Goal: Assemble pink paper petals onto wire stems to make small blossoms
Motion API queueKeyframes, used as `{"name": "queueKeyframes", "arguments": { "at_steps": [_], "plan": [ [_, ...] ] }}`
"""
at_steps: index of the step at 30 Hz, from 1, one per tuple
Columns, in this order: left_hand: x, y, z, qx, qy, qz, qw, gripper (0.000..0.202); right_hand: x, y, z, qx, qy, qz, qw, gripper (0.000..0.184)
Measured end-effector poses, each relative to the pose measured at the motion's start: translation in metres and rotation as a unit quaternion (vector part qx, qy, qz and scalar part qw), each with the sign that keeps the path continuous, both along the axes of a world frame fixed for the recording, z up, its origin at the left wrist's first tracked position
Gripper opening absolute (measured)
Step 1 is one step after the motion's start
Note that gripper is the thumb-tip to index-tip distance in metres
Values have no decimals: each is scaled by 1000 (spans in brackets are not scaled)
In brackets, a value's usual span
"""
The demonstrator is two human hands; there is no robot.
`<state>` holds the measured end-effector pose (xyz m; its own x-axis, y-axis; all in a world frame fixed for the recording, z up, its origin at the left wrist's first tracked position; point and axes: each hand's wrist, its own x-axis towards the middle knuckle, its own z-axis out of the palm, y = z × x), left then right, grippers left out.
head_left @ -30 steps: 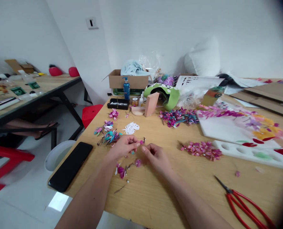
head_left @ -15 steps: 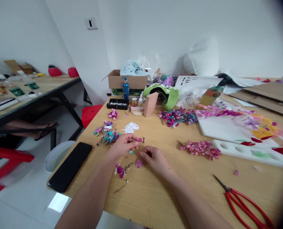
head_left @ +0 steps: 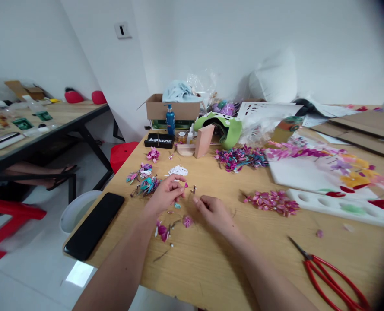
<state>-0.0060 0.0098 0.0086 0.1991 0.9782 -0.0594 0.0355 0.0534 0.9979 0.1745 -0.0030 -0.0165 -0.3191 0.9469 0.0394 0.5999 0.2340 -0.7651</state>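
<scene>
My left hand [head_left: 167,194] is closed in a pinch on a small magenta petal [head_left: 185,185], held above the table. Facing it, my right hand [head_left: 214,212] has its fingers curled together. A thin beaded stem [head_left: 194,189] shows just past those fingertips and seems to be held by them; the grip itself is hidden. Below the hands lie a purple-pink blossom [head_left: 187,221], a magenta flower on a stem [head_left: 163,232] and a loose stem with a pearl tip [head_left: 171,245]. Beside my left hand is a teal flower bunch [head_left: 149,185].
White slips [head_left: 178,171] are piled beyond my hands. A black phone [head_left: 94,226] lies at the left edge, red-handled scissors [head_left: 328,276] at the right. Pink flowers [head_left: 276,202] lie beside a white palette [head_left: 328,205]. A wooden block [head_left: 204,141] stands behind.
My left hand and the petal have drawn slightly left. My right hand has shifted a little right and up, and the petal and beaded stem are now farther apart.
</scene>
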Motion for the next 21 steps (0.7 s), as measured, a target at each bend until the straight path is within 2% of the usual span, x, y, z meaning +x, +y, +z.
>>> {"name": "queueKeyframes", "arguments": {
  "at_steps": [5, 10, 13, 15, 18, 21],
  "plan": [
    [0, -1, 1, -10, 18, -16, 1000, 27, 3, 7, -3, -64, 100, -36, 992, 55],
    [6, -3, -1, -2, 71, -46, 996, 20, 10, 10, 2, -47, 190, -92, 976, 55],
    [8, -2, -3, 4, 84, -47, 995, 18, 14, 11, 5, -22, 159, -28, 987, 44],
    [8, 0, -6, 19, 87, -16, 996, 17, 14, 10, 4, 3, 94, 40, 995, 30],
    [4, 4, -11, 62, 94, 40, 993, 15, 11, 5, 2, 38, -8, 114, 993, 9],
    [1, 7, -16, 87, 116, 61, 988, 14, 7, -1, 2, 56, -65, 151, 985, 13]
  ]
}}
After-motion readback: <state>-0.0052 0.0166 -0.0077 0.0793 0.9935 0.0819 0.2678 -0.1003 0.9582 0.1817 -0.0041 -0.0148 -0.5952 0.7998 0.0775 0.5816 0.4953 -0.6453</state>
